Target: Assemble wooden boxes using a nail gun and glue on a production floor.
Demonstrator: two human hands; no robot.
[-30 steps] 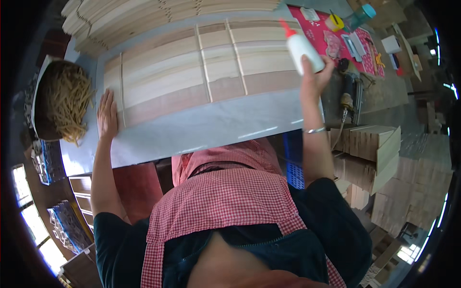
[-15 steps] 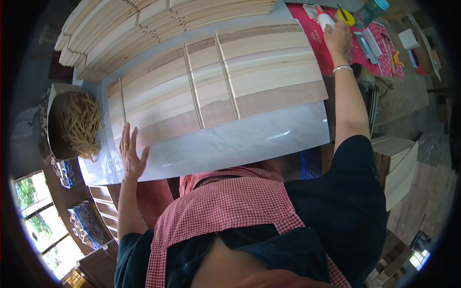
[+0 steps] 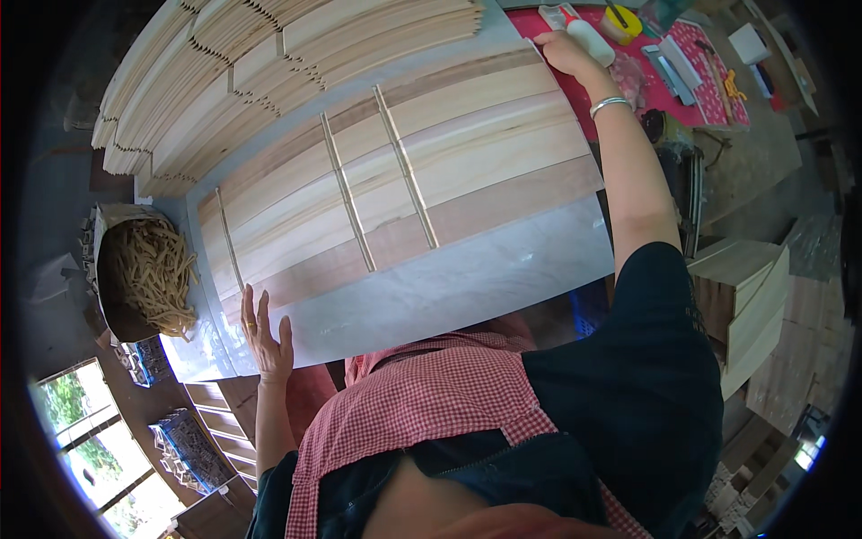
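Note:
Several pale wooden boards point(image 3: 489, 144) lie side by side on the grey marbled tabletop point(image 3: 449, 278). Three thin, light lines cross them, looking like grooves or strips. My left hand point(image 3: 267, 340) is by the boards' near left corner, fingers spread and holding nothing visible. At their far right corner, my right hand point(image 3: 570, 57) has its fingertips drawn together; anything pinched there is too small to make out. Just beyond that hand rests a white bottle point(image 3: 593, 43) with a red end piece.
Tall stacks of notched boards point(image 3: 260, 63) fill the far left. A bin of wood strips point(image 3: 153, 274) stands at the left edge. On the right, a red cloth point(image 3: 575, 90) carries a yellow round container point(image 3: 621, 24) and grey blocks point(image 3: 673, 72). Wooden panels point(image 3: 750, 296) lean at right.
My right hand has moved left off the white bottle to the boards' far corner. The left hand appears lower in the picture, and the whole view has shifted.

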